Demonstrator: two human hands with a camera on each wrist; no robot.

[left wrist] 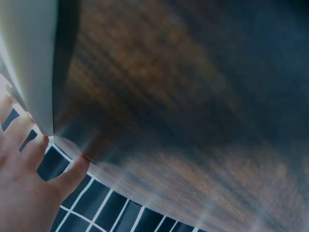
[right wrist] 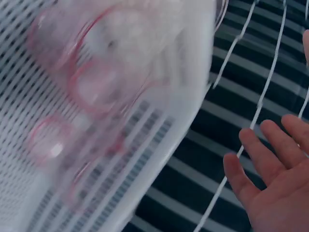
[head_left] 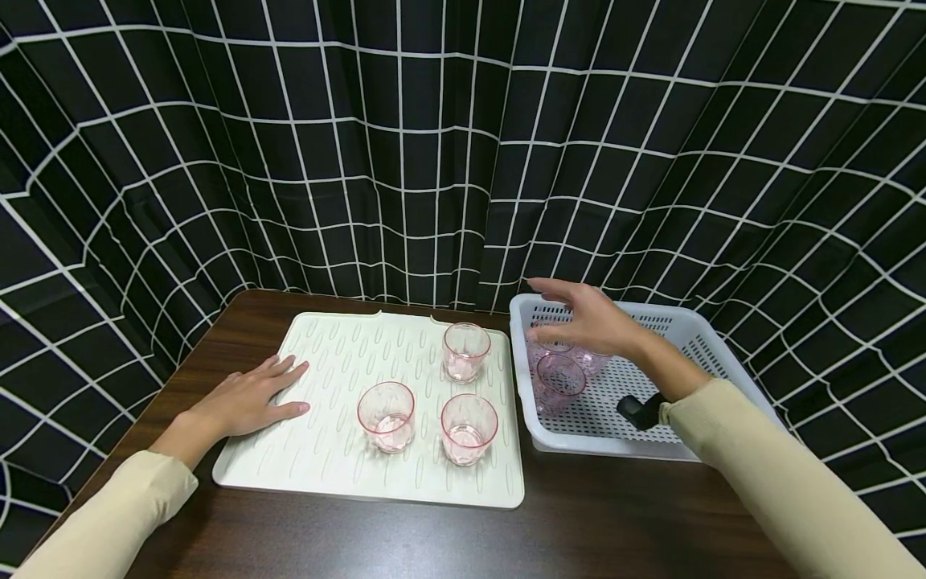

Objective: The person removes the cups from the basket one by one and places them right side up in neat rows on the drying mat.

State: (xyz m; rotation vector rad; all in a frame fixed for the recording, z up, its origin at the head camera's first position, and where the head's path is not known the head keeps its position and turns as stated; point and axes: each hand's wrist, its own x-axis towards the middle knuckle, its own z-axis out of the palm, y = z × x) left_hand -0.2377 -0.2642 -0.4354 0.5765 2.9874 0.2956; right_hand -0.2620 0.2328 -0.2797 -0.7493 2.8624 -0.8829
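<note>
My left hand (head_left: 253,396) rests with spread fingers on the left edge of a white drying mat (head_left: 325,450). Three clear pink-rimmed glasses stand upright on the mat: one at the back right (head_left: 466,352), one at the front right (head_left: 469,429) and one left of that (head_left: 387,416). Over the left side of a white perforated basket (head_left: 651,442), my right hand (head_left: 582,319) hovers with its fingers apart, holding nothing. Beneath it, several pink glasses (head_left: 560,382) sit in the basket, partly hidden by the hand. They look blurred in the right wrist view.
The mat and basket stand side by side on a dark wooden table (head_left: 347,539). A black curtain with white grid lines (head_left: 405,161) hangs behind and at both sides. A black wrist strap (head_left: 640,412) shows below the right wrist, over the basket.
</note>
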